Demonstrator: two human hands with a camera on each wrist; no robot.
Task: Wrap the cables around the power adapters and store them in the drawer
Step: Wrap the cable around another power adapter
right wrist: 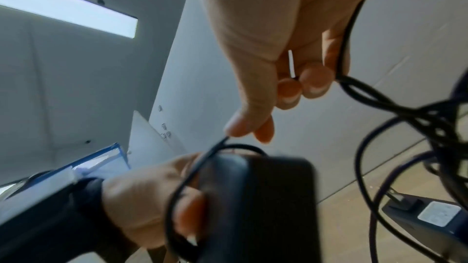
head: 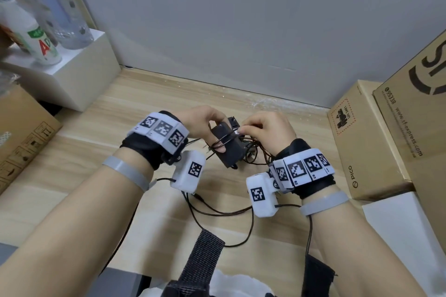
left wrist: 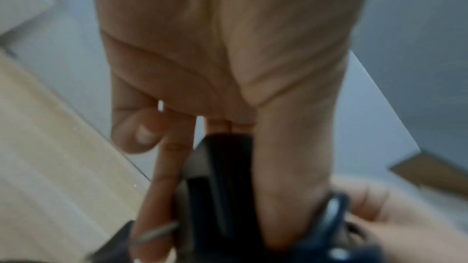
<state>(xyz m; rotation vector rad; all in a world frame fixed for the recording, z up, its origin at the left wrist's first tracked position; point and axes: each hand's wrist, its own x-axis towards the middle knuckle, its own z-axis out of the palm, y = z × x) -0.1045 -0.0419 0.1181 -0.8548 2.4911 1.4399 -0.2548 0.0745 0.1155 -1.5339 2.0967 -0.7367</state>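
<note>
- Head view, centre of frame: your left hand (head: pixel 200 123) grasps the black power adapter (head: pixel 226 146) and holds it raised above the wooden desk (head: pixel 72 188), thumb pressed over loops already laid.
- Your right hand (head: pixel 268 130), just right of the adapter, pinches the thin black cable (head: pixel 231 136) at the adapter's upper face.
- The adapter's long axis runs from upper left to lower right; the loops cross it, so the next turn likely passes round the short way.
- Right wrist view, lower right: a second adapter (right wrist: pixel 430 219) lies on the desk, cable loose.
- No drawer is visible.
</note>
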